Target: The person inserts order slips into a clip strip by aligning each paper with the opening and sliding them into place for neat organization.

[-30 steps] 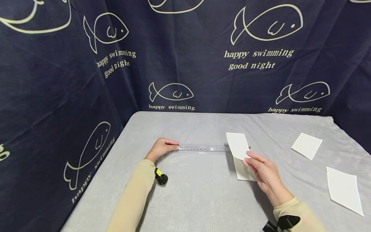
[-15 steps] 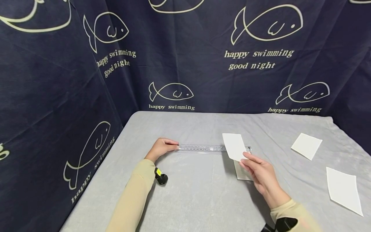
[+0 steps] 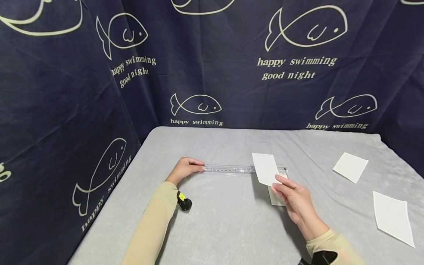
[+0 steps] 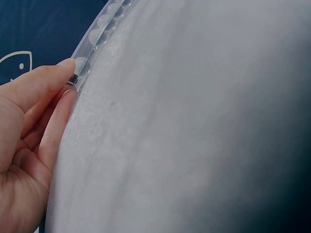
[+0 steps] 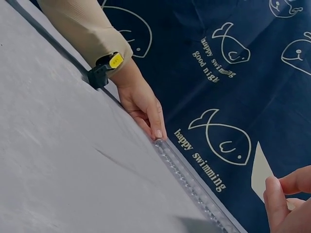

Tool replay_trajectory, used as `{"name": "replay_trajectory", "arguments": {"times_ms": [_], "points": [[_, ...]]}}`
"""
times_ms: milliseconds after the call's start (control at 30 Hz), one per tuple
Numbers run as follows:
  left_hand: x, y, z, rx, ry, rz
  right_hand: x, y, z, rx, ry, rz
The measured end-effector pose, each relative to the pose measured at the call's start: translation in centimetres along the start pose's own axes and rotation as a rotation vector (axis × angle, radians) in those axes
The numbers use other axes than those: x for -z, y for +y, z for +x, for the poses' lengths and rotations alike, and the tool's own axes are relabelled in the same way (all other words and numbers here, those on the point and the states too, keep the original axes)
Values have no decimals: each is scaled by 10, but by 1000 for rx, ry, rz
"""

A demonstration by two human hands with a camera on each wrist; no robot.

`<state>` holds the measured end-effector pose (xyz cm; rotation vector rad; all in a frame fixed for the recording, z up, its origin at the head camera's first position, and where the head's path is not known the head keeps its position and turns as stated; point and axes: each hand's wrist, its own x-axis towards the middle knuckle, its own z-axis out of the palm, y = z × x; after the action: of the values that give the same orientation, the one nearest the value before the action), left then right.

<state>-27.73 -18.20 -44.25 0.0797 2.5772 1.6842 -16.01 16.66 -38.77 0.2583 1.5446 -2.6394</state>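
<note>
My left hand [image 3: 184, 169] pinches the strip [image 3: 228, 169]; my right hand [image 3: 296, 197] shifts a pinched card [image 3: 265, 168] left, baring the strip's right end.

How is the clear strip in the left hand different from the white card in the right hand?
Look: the strip is see-through with round shapes along it; the card is plain white and hides what is behind it.
Shape: the strip is long and narrow, the card shorter and broader.
Pose: the strip stretches across the table; the card is held up.
Shared: fingers grip each one.
</note>
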Motion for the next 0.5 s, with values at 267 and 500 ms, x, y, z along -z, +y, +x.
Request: {"name": "replay_trajectory", "arguments": {"times_ms": [267,500], "points": [[0,-1,0,0,1,1,-4,2,-2,-5,14,-17],[1,-1,1,4,-5,-2,-8,4,-5,-14,21,-25]]}}
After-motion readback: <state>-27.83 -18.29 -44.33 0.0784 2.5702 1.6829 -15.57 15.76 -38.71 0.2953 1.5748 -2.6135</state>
